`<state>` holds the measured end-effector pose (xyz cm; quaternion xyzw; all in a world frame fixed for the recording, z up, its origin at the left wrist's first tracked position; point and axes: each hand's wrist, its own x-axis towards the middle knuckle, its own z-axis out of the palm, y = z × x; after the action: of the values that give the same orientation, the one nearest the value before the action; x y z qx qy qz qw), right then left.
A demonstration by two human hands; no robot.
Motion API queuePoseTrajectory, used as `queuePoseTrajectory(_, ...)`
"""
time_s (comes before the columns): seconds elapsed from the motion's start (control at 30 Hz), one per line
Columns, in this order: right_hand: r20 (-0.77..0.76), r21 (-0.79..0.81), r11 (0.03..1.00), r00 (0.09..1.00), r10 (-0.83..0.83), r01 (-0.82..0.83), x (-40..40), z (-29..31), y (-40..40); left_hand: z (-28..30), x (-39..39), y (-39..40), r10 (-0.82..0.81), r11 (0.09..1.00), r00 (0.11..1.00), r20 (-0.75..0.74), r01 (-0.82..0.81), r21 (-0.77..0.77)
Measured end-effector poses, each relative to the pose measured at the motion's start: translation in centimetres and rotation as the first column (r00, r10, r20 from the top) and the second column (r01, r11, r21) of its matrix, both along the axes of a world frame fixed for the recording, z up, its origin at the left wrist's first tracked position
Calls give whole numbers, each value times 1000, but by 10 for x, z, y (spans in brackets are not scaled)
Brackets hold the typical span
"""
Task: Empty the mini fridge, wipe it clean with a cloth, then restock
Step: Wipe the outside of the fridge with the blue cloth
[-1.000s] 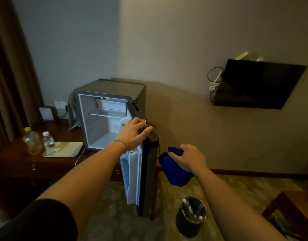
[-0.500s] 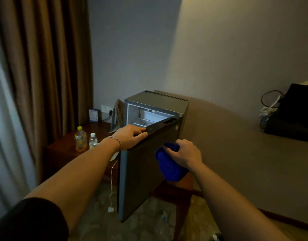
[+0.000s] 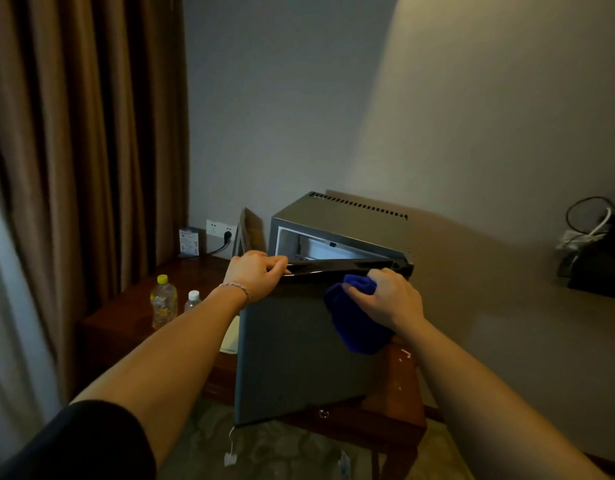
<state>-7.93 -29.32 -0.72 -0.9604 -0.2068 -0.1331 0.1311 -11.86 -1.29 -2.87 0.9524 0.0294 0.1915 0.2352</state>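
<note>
The left hand (image 3: 256, 273) is gripping the fridge door (image 3: 299, 355) top; the right hand (image 3: 389, 303) is clutching a blue cloth (image 3: 354, 327). Bottles (image 3: 164, 301) are standing on the wooden desk (image 3: 126, 323) left of the fingers, by brown curtains (image 3: 84, 150).

Grey mini fridge (image 3: 344, 216) on a wooden desk (image 3: 126, 323), its dark door (image 3: 292, 358) nearly closed, white interior showing in the top gap, blue cloth (image 3: 354, 323) bunched against the door's front near its top edge

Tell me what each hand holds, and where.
Left hand grips the fridge door by its top edge. Right hand holds a bunched blue cloth by its upper end.
</note>
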Motion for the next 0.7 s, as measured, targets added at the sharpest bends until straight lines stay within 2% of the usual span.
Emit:
queuePoseTrajectory(0.23, 60, 13, 997, 995, -81, 81, 43, 3, 37, -7, 67, 26, -7, 995, 1000, 21, 5, 101)
queuePoseTrajectory(0.43, 73, 6, 1000, 997, -27, 26, 100, 29, 52, -7, 122, 33, -10, 998, 996, 86, 6, 56)
queuePoseTrajectory(0.7, 145, 30, 998, 988, 45, -50, 185, 80, 64, 10, 182, 41, -18, 990, 1000, -19, 21, 136)
